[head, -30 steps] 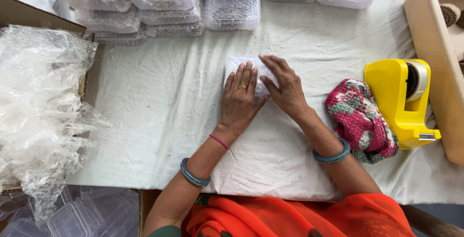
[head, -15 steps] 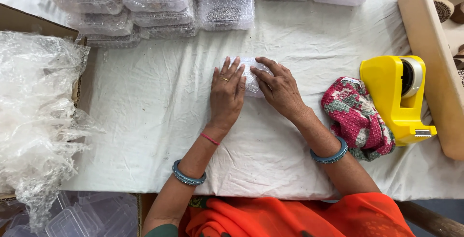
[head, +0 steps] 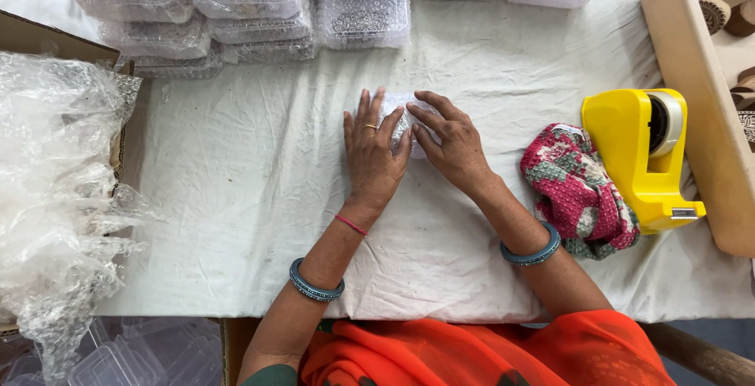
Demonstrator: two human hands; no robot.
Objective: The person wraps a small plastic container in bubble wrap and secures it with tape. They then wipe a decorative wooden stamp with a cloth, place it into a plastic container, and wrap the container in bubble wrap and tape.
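this looks like a small packing workshop rather than a home table. the bench is covered with a plain white cloth (head: 236,197), and along its far edge stand stacks of clear plastic boxes (head: 236,8), all alike and filled with small pieces too fine to make out. a heap of bubble wrap (head: 55,189) spills from a cardboard carton (head: 47,40) on one side, with empty clear boxes (head: 118,358) below it. a yellow tape dispenser (head: 641,158) sits ready by a wooden tray (head: 692,79), which holds what may be carved wooden blocks (head: 727,16).
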